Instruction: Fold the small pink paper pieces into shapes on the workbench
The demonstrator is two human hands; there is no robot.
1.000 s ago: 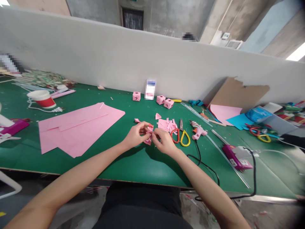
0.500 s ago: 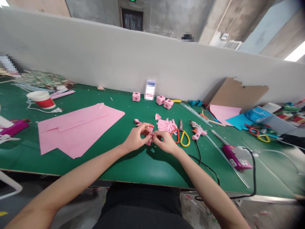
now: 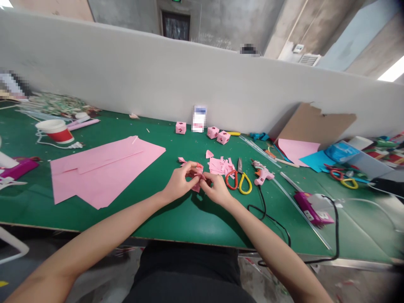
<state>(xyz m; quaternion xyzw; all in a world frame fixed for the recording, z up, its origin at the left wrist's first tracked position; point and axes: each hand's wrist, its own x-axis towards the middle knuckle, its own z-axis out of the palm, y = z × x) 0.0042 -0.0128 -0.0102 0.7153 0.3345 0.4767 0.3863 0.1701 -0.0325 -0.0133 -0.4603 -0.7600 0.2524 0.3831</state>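
Between my two hands is a small piece of folded pink paper (image 3: 196, 186), partly covered by the fingers. My left hand (image 3: 180, 182) pinches it from the left with thumb and fingers. From the right, the fingertips of my right hand (image 3: 217, 187) are closed on its edge. Just beyond lie cut pink paper strips (image 3: 221, 165) and a small pink scrap (image 3: 209, 154). Scissors (image 3: 240, 176) with one red and one yellow handle rest right of the strips. Three folded pink paper cubes (image 3: 181, 128) with cut-out openings stand farther back.
Large pink paper sheets (image 3: 104, 176) lie left, with a paper cup (image 3: 55, 131) behind them. To the right are a pink glue gun (image 3: 263, 174) with a black cord, clear glue sticks, a purple power strip (image 3: 312, 209) and cardboard (image 3: 312, 124). A grey partition (image 3: 142, 80) borders the table.
My right hand has shifted slightly left and its fingers press closer onto the folded pink paper. My left hand stays nearly in place.
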